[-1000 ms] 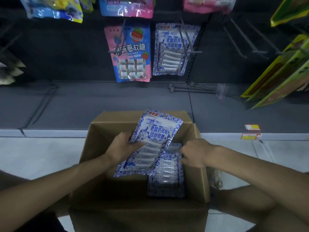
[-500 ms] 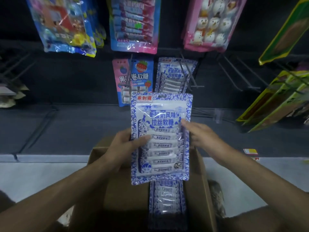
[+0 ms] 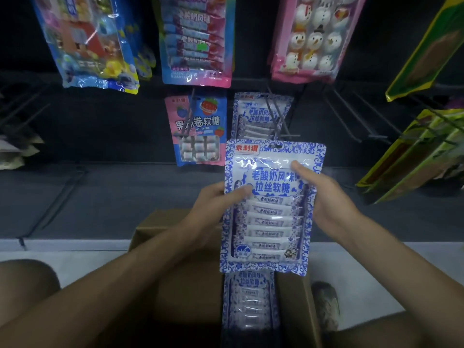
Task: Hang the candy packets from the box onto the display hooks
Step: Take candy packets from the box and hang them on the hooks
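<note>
A blue-and-white candy packet [image 3: 270,217] is held upright above the open cardboard box [image 3: 175,277]. My left hand [image 3: 211,204] grips its left edge and my right hand [image 3: 324,197] grips its right edge, thumb on the front. More packets of the same kind [image 3: 249,302] lie stacked in the box below. Just above the held packet, a matching packet [image 3: 261,116] hangs on a display hook [image 3: 277,116] whose prongs stick out toward me.
A pink-and-blue candy packet [image 3: 198,129] hangs left of the matching one. Larger bags hang in the row above [image 3: 195,41]. Bare hooks [image 3: 351,116] stick out at right beside yellow-green packets [image 3: 421,151]. The dark bottom shelf [image 3: 100,197] lies behind the box.
The packet came out of the box and rose in front of the hooks. My right hand moved from the box onto the packet's right edge. The view tilted upward.
</note>
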Motion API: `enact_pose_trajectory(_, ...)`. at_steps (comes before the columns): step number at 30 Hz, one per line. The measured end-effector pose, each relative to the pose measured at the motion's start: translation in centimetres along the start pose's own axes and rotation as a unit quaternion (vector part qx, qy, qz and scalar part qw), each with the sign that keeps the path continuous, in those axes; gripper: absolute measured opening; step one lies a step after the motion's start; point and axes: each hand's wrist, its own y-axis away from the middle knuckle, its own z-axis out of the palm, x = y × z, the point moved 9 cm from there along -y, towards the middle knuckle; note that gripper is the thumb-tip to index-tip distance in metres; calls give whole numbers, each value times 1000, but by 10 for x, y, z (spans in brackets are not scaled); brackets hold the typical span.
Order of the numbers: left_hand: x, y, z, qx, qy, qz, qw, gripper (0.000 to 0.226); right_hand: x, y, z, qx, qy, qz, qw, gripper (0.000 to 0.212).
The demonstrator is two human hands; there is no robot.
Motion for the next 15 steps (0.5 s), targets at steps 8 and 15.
enact_pose_trajectory(8,23,-9,30,26,72,-10,997,44,1,-1,-16,15,10,10,1000,51)
enact_pose_trajectory(15,15,-35,34,61,63,-13,996,58,-18,-7,-34,96,4,-45,994,28)
